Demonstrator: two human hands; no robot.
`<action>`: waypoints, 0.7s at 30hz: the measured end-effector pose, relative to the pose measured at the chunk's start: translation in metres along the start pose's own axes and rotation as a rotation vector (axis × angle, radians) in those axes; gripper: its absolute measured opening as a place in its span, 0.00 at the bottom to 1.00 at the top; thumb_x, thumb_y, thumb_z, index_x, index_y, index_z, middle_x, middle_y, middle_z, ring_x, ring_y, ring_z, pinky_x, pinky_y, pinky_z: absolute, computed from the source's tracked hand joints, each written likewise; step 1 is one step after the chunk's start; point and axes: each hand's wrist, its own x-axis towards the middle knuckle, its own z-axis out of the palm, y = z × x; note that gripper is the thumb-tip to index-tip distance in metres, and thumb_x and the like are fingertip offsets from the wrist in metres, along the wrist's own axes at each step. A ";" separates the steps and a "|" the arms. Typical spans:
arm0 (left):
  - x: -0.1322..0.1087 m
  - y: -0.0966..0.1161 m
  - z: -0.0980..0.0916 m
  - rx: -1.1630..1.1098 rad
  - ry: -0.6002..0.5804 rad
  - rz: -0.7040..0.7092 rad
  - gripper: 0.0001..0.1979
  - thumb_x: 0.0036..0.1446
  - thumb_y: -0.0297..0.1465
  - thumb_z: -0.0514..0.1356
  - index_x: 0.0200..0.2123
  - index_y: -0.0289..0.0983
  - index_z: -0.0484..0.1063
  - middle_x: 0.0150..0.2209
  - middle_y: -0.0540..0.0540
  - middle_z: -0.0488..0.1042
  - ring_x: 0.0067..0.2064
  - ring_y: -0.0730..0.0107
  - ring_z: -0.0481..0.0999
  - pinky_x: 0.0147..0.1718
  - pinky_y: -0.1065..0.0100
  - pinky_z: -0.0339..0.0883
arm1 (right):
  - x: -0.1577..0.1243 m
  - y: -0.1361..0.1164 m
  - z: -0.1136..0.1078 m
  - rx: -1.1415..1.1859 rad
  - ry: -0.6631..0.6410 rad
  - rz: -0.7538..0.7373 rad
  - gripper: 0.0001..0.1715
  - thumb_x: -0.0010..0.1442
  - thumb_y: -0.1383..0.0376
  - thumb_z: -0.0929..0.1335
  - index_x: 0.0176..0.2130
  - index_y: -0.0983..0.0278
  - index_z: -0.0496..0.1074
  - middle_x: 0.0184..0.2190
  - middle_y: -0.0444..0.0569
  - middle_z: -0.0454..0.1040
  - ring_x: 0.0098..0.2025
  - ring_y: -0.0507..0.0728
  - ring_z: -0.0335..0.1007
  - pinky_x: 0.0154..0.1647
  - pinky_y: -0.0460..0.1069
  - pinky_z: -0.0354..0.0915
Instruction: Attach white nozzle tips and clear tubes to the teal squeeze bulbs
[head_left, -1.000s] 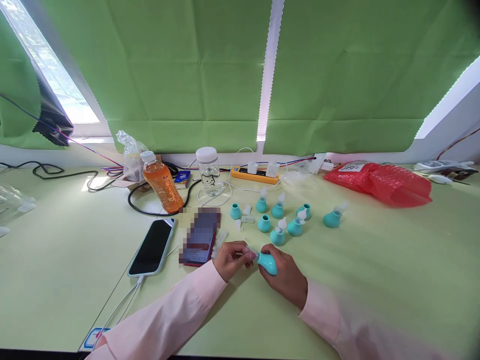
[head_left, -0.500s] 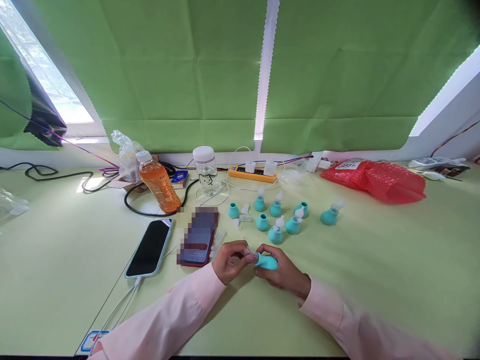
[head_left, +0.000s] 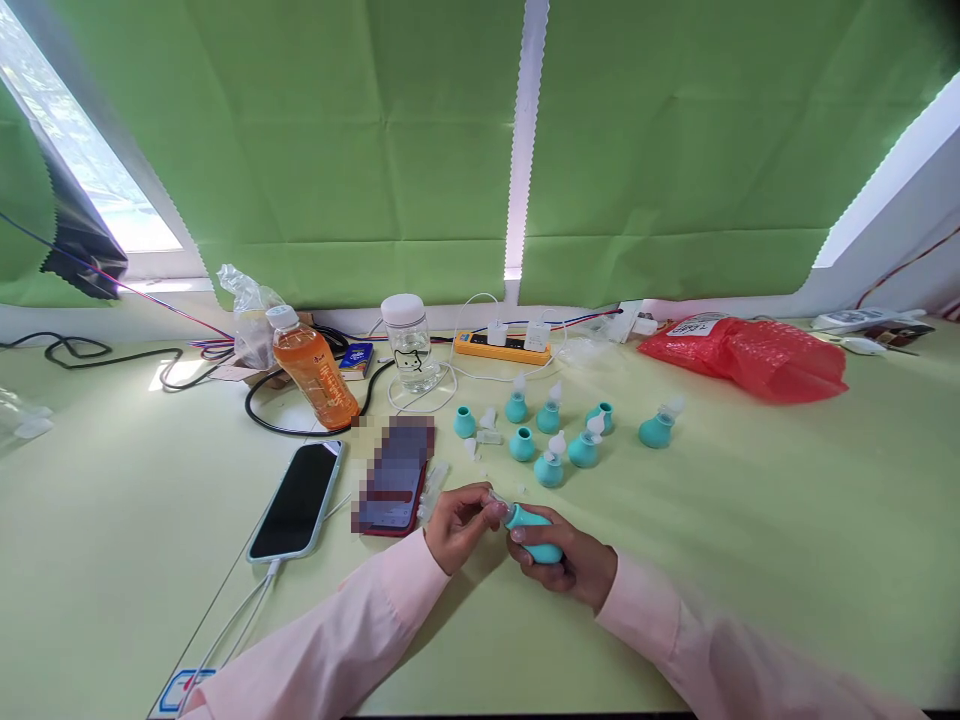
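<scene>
Both sleeves (head_left: 352, 622) are long (and pale pink).

Glossy turquoise bulb (head_left: 528, 518), tilted leftward

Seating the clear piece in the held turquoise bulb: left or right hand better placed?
Likely the left hand: its fingers pinch the clear piece at the mouth of the turquoise bulb. The right hand grips the bulb's body, better for steadying.

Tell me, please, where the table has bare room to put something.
Free: between the red bag and right sleeve, and left of the black-screened phone. Crowded: among the teal bulbs and around the power strip.
</scene>
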 end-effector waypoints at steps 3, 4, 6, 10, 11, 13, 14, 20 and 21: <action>0.001 0.002 0.000 -0.053 -0.023 -0.022 0.16 0.50 0.36 0.53 0.17 0.32 0.62 0.19 0.50 0.60 0.23 0.76 0.59 0.23 0.73 0.52 | 0.002 0.000 -0.003 0.081 -0.105 0.043 0.11 0.47 0.63 0.65 0.31 0.63 0.58 0.16 0.37 0.58 0.10 0.40 0.40 0.07 0.38 0.30; 0.001 0.002 0.000 -0.065 -0.038 -0.028 0.16 0.50 0.36 0.53 0.17 0.32 0.63 0.19 0.50 0.60 0.23 0.76 0.60 0.23 0.73 0.53 | 0.002 0.000 -0.005 0.099 -0.135 0.070 0.10 0.48 0.62 0.64 0.31 0.63 0.59 0.16 0.37 0.58 0.10 0.40 0.40 0.07 0.38 0.30; 0.001 0.003 0.000 -0.076 -0.068 -0.036 0.16 0.50 0.37 0.54 0.17 0.32 0.63 0.19 0.50 0.61 0.23 0.76 0.61 0.23 0.73 0.53 | 0.004 0.000 -0.009 0.120 -0.168 0.129 0.11 0.49 0.59 0.62 0.30 0.64 0.59 0.16 0.38 0.59 0.10 0.41 0.41 0.07 0.38 0.30; 0.002 0.003 0.001 -0.049 -0.087 -0.037 0.16 0.49 0.37 0.54 0.16 0.32 0.64 0.18 0.50 0.61 0.23 0.76 0.60 0.23 0.73 0.54 | 0.004 -0.001 -0.010 0.071 -0.102 0.118 0.14 0.50 0.55 0.60 0.30 0.64 0.59 0.16 0.39 0.61 0.09 0.41 0.42 0.06 0.39 0.31; 0.002 0.004 0.001 -0.029 -0.086 -0.030 0.16 0.49 0.37 0.54 0.17 0.32 0.64 0.18 0.50 0.61 0.23 0.76 0.60 0.23 0.73 0.54 | 0.003 -0.002 -0.009 0.028 -0.067 0.072 0.14 0.50 0.55 0.61 0.30 0.64 0.59 0.16 0.39 0.61 0.09 0.42 0.42 0.06 0.39 0.31; 0.003 0.007 -0.003 0.028 -0.086 0.017 0.14 0.49 0.36 0.55 0.19 0.32 0.67 0.19 0.48 0.63 0.24 0.74 0.62 0.25 0.72 0.56 | 0.001 -0.004 -0.005 -0.086 0.014 -0.060 0.14 0.49 0.56 0.63 0.31 0.63 0.58 0.16 0.39 0.62 0.09 0.42 0.43 0.07 0.38 0.33; 0.004 0.009 -0.007 0.052 -0.077 0.058 0.13 0.49 0.36 0.55 0.21 0.32 0.68 0.21 0.47 0.65 0.26 0.73 0.64 0.27 0.71 0.57 | 0.000 -0.004 -0.004 -0.145 0.060 -0.142 0.14 0.49 0.56 0.64 0.32 0.62 0.58 0.16 0.39 0.62 0.10 0.42 0.44 0.07 0.38 0.34; 0.018 0.021 -0.047 0.363 0.186 0.167 0.13 0.53 0.34 0.50 0.40 0.36 0.67 0.34 0.44 0.70 0.36 0.67 0.67 0.36 0.66 0.59 | -0.003 -0.002 -0.006 -0.358 0.221 -0.498 0.15 0.49 0.57 0.65 0.32 0.63 0.59 0.23 0.44 0.66 0.14 0.45 0.53 0.10 0.42 0.51; 0.020 0.021 -0.053 0.534 0.191 0.174 0.12 0.52 0.33 0.51 0.39 0.37 0.68 0.33 0.44 0.70 0.36 0.66 0.66 0.37 0.65 0.59 | -0.003 -0.001 -0.007 -0.377 0.221 -0.515 0.15 0.48 0.56 0.65 0.32 0.63 0.59 0.24 0.45 0.67 0.15 0.46 0.55 0.12 0.43 0.55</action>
